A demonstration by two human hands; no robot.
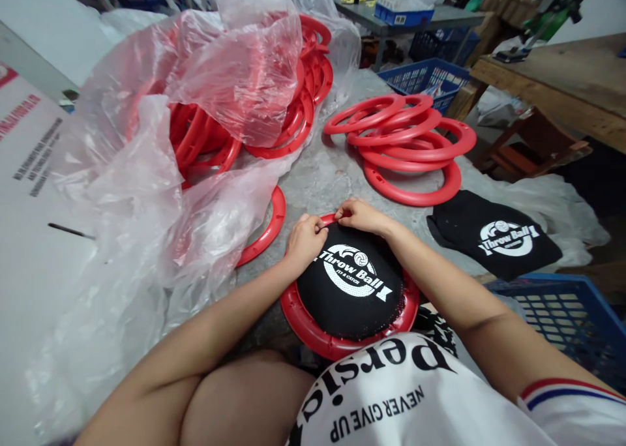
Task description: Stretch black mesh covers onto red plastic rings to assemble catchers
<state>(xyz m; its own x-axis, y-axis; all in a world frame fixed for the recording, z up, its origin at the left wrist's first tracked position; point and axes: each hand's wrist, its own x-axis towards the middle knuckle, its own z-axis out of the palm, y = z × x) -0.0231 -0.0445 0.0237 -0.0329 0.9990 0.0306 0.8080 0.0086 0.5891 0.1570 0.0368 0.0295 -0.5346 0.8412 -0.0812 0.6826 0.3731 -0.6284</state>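
Note:
A red plastic ring [309, 332] rests against my lap at the table's near edge. Across it lies a round black fabric cover [332, 315] printed "Throw Ball" in white, with red rim showing around its sides and bottom. At the far rim, my left hand [307, 238] has its fingers bent and closed on the edge of the cover. Just to its right, my right hand [360, 215] pinches the same edge against the ring. The fingertips partly hide the fabric edge there.
Red rings [411, 188] lie in a loose pile beyond my right hand. More fill a large clear plastic bag [229, 74] at left. Folded black covers [469, 231] lie at right, above a blue crate [581, 296]. A white carton [29, 250] stands at left.

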